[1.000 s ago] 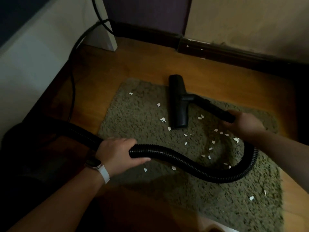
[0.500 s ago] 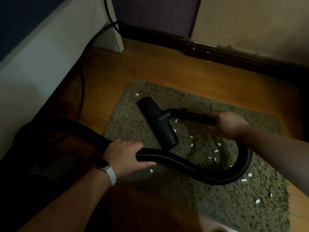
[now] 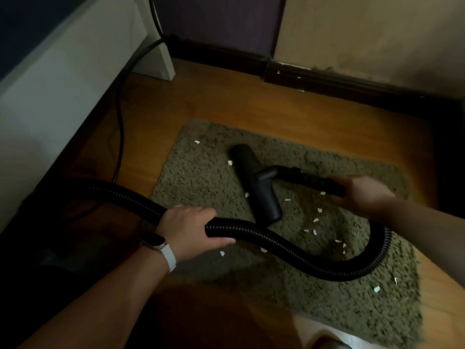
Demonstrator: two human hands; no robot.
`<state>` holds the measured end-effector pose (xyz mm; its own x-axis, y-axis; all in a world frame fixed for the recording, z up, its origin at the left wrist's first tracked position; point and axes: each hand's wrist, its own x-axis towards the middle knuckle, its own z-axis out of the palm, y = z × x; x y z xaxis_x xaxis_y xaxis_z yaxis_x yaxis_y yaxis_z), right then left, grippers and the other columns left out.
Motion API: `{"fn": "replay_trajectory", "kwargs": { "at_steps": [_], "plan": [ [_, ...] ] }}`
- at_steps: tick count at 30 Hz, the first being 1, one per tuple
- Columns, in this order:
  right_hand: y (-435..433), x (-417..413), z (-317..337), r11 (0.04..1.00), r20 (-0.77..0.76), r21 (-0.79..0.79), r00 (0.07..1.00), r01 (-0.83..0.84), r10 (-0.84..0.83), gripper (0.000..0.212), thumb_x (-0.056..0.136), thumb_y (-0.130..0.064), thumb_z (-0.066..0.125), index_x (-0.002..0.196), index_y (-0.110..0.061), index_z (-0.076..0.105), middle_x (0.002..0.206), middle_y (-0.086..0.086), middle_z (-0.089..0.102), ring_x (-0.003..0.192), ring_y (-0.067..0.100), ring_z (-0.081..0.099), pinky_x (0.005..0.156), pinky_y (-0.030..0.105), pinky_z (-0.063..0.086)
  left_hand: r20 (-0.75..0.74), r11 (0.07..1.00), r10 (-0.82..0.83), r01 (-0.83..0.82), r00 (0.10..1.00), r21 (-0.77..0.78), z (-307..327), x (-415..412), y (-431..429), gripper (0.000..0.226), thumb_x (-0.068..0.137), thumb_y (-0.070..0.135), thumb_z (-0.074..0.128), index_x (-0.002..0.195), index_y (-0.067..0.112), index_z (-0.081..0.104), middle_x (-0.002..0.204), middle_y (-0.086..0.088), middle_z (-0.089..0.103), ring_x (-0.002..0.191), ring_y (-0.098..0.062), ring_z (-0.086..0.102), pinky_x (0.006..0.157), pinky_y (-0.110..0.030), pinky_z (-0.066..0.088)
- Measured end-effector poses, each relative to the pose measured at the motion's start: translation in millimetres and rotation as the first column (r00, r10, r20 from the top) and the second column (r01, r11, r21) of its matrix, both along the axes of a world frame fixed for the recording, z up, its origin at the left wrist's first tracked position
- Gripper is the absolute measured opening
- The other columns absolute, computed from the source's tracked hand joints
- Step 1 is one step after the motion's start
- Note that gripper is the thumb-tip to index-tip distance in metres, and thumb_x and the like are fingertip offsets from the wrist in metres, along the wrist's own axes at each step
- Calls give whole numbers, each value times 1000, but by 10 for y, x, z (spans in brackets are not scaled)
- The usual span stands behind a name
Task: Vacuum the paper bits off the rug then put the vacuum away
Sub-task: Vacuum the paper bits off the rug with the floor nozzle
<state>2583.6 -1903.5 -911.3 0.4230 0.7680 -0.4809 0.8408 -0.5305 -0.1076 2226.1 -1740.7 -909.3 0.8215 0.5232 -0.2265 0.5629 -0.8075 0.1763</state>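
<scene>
A shaggy olive rug (image 3: 201,187) lies on the wooden floor with several white paper bits (image 3: 315,219) scattered over it, mostly to the right of the nozzle. The black vacuum nozzle (image 3: 254,182) rests on the rug, angled from upper left to lower right. My right hand (image 3: 362,195) grips the black wand (image 3: 309,180) just behind the nozzle. My left hand (image 3: 188,227), with a white-strapped watch on its wrist, grips the ribbed black hose (image 3: 276,243), which loops right across the rug and up to the wand.
A white furniture panel (image 3: 63,102) stands along the left, with a black cable (image 3: 120,127) running down beside it. Dark skirting (image 3: 327,81) lines the far wall. The hose runs off into a dark area at lower left (image 3: 50,222).
The nozzle has been pulled from the rug's far middle toward me and to the left, turning diagonal. My right hand came back with the wand. My left hand kept its hold on the hose.
</scene>
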Motion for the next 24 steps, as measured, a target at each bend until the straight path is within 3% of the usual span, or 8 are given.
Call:
{"fn": "replay_trajectory", "kwargs": {
  "at_steps": [3, 6, 12, 16, 20, 24],
  "plan": [
    [165, -190, -54, 978, 67, -14, 975, -209, 210, 56, 95, -45, 57, 147, -37, 37, 98, -8, 64, 67, 6, 62, 56, 25, 57, -27, 1000, -17, 17, 999, -4, 0, -40, 1, 55, 70, 90, 36, 78, 36, 45, 66, 18, 46, 64, -3, 51, 68, -26, 42],
    [249, -188, -91, 959, 108, -26, 953, -281, 283, 59, 94, -49, 56, 148, -38, 35, 100, -8, 65, 69, 7, 62, 61, 31, 60, -17, 1000, -16, 16, 1000, -17, -19, -91, -8, 57, 68, 91, 29, 79, 37, 44, 65, 17, 44, 63, -4, 51, 69, -27, 45],
    [12, 133, -39, 999, -39, 8, 998, 44, -44, 42, 94, -35, 62, 135, -32, 51, 81, -7, 64, 59, 11, 64, 50, 27, 56, 2, 1000, -12, 13, 1000, -20, -72, -117, -56, 62, 68, 90, 27, 80, 34, 50, 67, 16, 51, 63, -4, 54, 63, -24, 40],
    [-155, 265, -4, 979, -23, 9, 979, 202, -202, 45, 97, -33, 59, 140, -32, 48, 80, -1, 64, 57, 18, 63, 45, 27, 48, 7, 1000, -9, 9, 1000, -14, -65, -101, -54, 66, 67, 91, 26, 83, 33, 54, 69, 16, 53, 64, -3, 54, 63, -23, 38],
    [-83, 173, 8, 985, 5, 19, 986, 169, -170, 41, 96, -34, 59, 136, -31, 50, 78, -2, 64, 59, 17, 64, 52, 34, 57, 7, 1000, -15, 15, 1000, -14, -62, -87, -49, 62, 70, 89, 33, 84, 33, 55, 70, 17, 54, 65, -2, 55, 66, -23, 41],
    [157, -91, 11, 999, 15, 29, 1000, 25, -25, 40, 97, -36, 58, 136, -34, 49, 77, -7, 62, 59, 10, 62, 52, 29, 58, -3, 1000, -26, 26, 1000, -17, -97, -120, -46, 60, 70, 90, 34, 79, 33, 52, 65, 17, 50, 62, -2, 53, 69, -26, 46]
  ]
}}
